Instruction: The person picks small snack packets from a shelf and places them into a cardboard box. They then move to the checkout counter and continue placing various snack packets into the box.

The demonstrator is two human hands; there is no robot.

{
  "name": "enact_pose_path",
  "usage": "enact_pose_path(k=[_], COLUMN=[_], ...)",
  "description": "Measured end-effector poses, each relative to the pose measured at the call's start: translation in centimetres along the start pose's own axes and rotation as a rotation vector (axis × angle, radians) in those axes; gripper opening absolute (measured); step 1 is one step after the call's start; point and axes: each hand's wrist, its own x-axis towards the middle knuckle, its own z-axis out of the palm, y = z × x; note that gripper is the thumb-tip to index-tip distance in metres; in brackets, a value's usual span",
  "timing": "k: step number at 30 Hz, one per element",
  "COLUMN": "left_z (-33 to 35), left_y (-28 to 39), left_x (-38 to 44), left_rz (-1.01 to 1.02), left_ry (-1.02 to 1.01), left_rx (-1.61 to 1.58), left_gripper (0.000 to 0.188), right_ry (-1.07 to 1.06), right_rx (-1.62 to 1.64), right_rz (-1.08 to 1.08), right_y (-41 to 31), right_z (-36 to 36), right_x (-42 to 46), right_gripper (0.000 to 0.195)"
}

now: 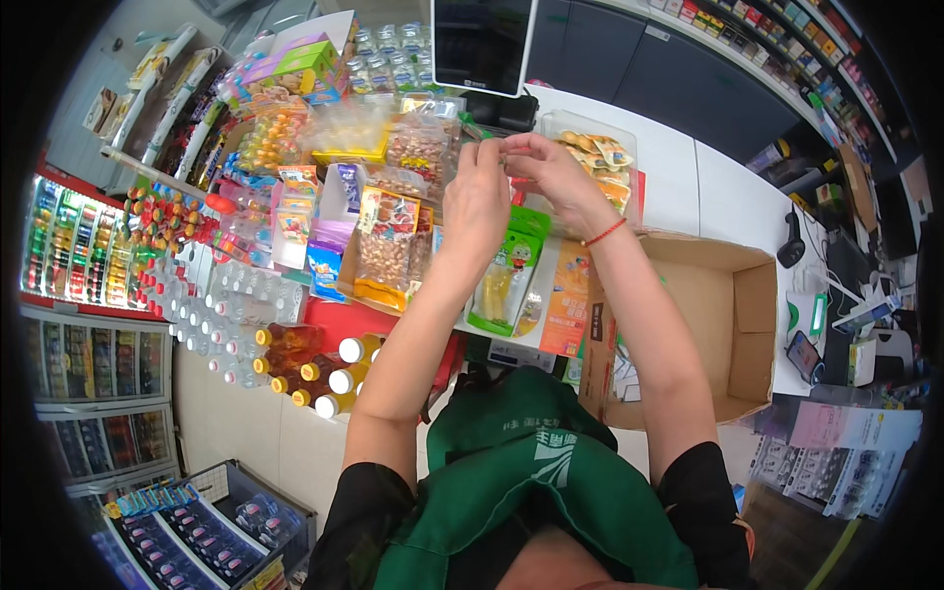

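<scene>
Both hands meet over the counter, below a dark screen (483, 44). My left hand (479, 195) has its fingers bent against a small item at the fingertips; what it is, I cannot tell. Its neighbour, my right hand (546, 173), pinches at the same spot, with a red cord bracelet at the wrist. A bit of green packaging (474, 127) shows just beyond the fingertips. Beneath the hands lies a green snack pouch (509, 273) with a clear window. To its left stand bags of nuts (387, 247) in a carton. A clear plastic tray (627, 147) of packaged snacks sits to the right.
An open cardboard box (682, 258) stands at the right, by my right forearm. Bottles with yellow and white caps (295, 361) stand at the left below the counter. A handheld scanner (791, 240) and a phone (804, 358) are at the far right.
</scene>
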Motion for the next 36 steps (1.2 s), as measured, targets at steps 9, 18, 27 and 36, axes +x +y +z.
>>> enact_pose_path(k=[9, 18, 27, 36], left_z=[0.1, 5.8, 13.8, 19.5], left_y=[7.9, 12.7, 13.2, 10.7], left_x=[-2.0, -6.4, -10.9, -13.5], left_rz=[0.126, 0.072, -0.032, -0.039], left_ry=[0.005, -0.291, -0.683, -0.866], left_rx=[-0.344, -0.542, -0.206, 0.019], left_gripper=[0.015, 0.03, 0.061, 0.026], right_ry=[0.076, 0.221, 0.403, 0.287], right_rx=[-0.164, -0.258, -0.381, -0.434], right_rz=[-0.089, 0.044, 0.303, 0.514], right_y=[-3.0, -1.8, 5.1, 12.3], right_z=[-5.9, -13.5, -18.5, -21.1], right_x=[-9.0, -18.1, -22.8, -21.3], right_gripper=[0.029, 0.013, 0.033, 0.013])
